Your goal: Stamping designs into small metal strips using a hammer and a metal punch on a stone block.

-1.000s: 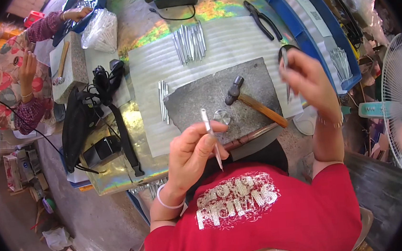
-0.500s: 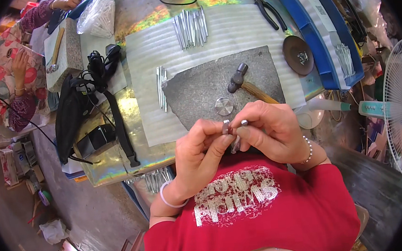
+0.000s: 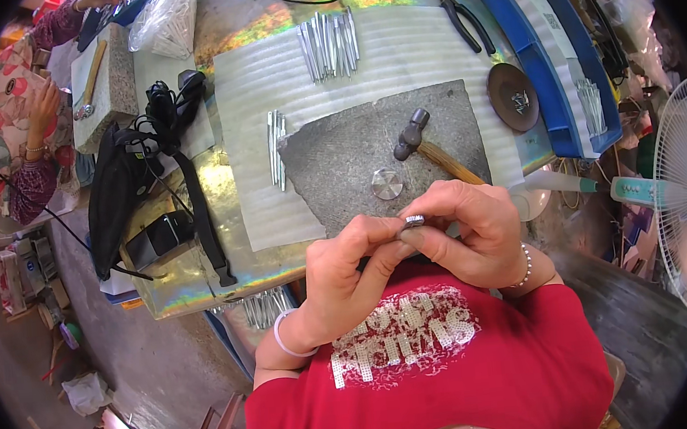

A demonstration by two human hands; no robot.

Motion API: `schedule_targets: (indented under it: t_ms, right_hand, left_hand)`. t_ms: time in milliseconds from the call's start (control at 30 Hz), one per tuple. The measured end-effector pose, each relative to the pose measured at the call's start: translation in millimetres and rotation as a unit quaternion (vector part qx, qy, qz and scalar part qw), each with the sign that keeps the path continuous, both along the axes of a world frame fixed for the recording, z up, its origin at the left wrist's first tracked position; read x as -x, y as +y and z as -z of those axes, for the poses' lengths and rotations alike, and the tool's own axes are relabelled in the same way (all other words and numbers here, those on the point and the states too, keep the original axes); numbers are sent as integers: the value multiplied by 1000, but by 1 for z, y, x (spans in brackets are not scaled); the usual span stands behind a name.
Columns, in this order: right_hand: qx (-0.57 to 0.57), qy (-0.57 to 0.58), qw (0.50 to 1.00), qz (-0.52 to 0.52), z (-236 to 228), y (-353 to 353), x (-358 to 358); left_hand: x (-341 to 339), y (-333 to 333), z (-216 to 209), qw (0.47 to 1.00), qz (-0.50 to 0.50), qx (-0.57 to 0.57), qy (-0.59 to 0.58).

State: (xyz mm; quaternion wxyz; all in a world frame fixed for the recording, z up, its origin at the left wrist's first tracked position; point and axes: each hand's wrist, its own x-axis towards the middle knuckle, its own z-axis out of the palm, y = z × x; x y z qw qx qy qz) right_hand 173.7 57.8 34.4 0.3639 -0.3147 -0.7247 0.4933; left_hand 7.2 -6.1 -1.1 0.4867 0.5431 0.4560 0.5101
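Note:
Close to my chest, my left hand [image 3: 352,267] and my right hand [image 3: 471,228] meet, thumbs and forefingers pinched together. Between the fingertips shows the shiny end of a small metal piece [image 3: 414,220]; the rest of it is hidden by my fingers. Just beyond them, a round silver metal disc [image 3: 387,184] lies on a dark grey stone slab [image 3: 331,162]. A ball-peen hammer [image 3: 412,133] with a wooden handle rests on the slab, its handle pointing toward my right hand.
Thin metal rods [image 3: 329,46] lie in a bunch on white foam sheet [image 3: 258,75], with several more rods [image 3: 277,151] left of the slab. Pliers [image 3: 463,18], a brown dish [image 3: 513,97] and a blue tray [image 3: 521,44] stand right. A fan [image 3: 681,193] is far right; a co-worker [image 3: 11,154] sits left.
My hands have come closer together. The two small shiny ends that showed apart, one in each hand, now appear as one bright spot between my fingertips.

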Motion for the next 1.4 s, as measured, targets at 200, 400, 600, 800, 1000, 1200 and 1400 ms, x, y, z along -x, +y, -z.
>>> schedule_targets:
  t_ms: [200, 400, 600, 800, 1000, 1200, 1400]
  right_hand:
    - [-17, -36, 999, 1, 3, 1, -3]
    - [225, 16, 974, -10, 6, 3, 2]
    - [405, 93, 909, -16, 21, 17, 8]
    - [448, 105, 888, 15, 30, 20, 15]
    - [495, 151, 855, 22, 35, 16, 17]
    - [499, 168, 850, 26, 41, 14, 15]
    - [445, 113, 888, 10, 27, 26, 4]
  left_hand:
    - [3, 4, -10, 998, 31, 45, 12]
    - [6, 6, -2, 994, 70, 85, 1]
    - [16, 14, -5, 959, 113, 235, -111]
    - [26, 31, -12, 932, 152, 296, -143]
    - [28, 36, -10, 917, 161, 332, -154]
    - [29, 38, -8, 904, 171, 349, -175]
    - [23, 34, -12, 937, 156, 278, -141]
